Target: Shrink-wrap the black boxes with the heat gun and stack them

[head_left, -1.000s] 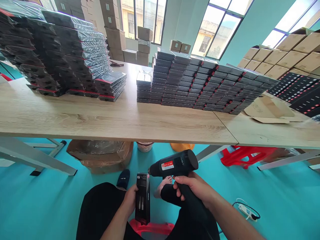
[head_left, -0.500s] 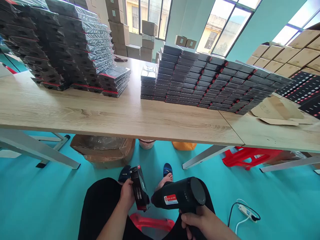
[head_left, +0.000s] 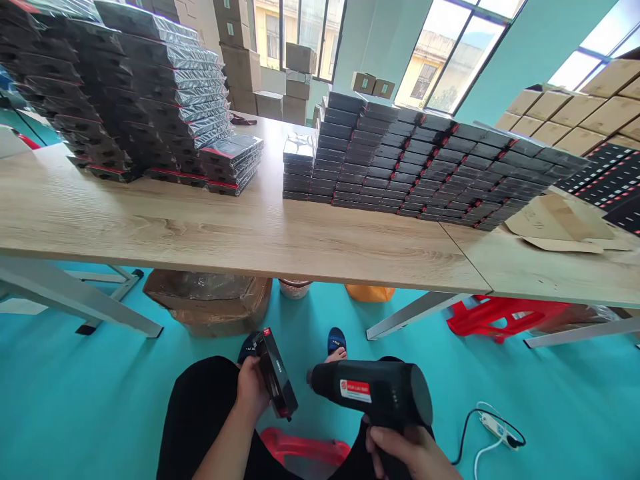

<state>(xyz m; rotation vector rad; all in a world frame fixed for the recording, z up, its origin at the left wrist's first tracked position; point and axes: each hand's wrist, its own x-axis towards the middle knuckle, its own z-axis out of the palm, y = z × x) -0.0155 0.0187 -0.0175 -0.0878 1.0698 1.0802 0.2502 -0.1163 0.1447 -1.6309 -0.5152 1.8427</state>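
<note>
Since the earlier frames, the black box (head_left: 278, 377) had turned from nearly upright to a slant, bringing its narrow side into clearer view, and the heat gun (head_left: 373, 393) had drawn back from the upper end of the box and come lower. Through the head camera I found the left hand (head_left: 251, 388) closed on the left side of the box, holding it above the floor (head_left: 280, 337) between the knees. I recorded the right hand (head_left: 400, 448) wrapped around the handle of the gun, whose body lay roughly level, nozzle pointing left toward the box; nozzle and box stood apart. I could not tell whether the gun was running. A red stool (head_left: 307, 448) showed below the hands. On the wooden table (head_left: 250, 230) ahead I noted two groups of dark boxes: a tall stack in shiny clear film (head_left: 165, 107) at the left, with a lower pile (head_left: 233, 160) against its right side, and a long, close-packed block (head_left: 400, 163) right of the middle. Flattened cardboard (head_left: 560, 223) lay by the right end of that block. Beneath the table I logged an open carton (head_left: 215, 303), a small bin (head_left: 295, 289) to its right, an orange item (head_left: 370, 293) I could not identify, and another red seat (head_left: 505, 319). A white power strip (head_left: 497, 429) with a black plug rested on the floor at the lower right.
</note>
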